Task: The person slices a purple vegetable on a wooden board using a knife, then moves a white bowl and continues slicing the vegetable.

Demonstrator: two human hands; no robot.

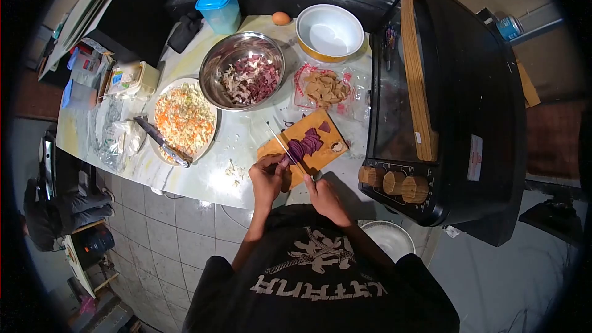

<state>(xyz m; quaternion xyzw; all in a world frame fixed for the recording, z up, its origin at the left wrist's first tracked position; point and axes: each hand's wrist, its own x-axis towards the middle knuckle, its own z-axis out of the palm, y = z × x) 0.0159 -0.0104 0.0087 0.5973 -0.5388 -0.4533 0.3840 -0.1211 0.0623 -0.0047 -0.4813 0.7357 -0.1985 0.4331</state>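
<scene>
In the head view, a purple vegetable (308, 143) is found on the wooden board (325, 158), cut into overlapping slices beside the blade of a knife (277, 136). The knife's handle is gripped by the right hand (325, 198), its fingers curled closed. The fingers of the left hand (267, 176) are bent and drawn together, apparently pinching the uncut end close to the blade; the exact placement of the thumb cannot be told. For sound slicing, it is judged that the left fingertips should be tucked back, the knuckles kept as a guide, and the blade drawn in even strokes. The board, set near the counter's (237, 142) front edge, should be kept from sliding.
</scene>
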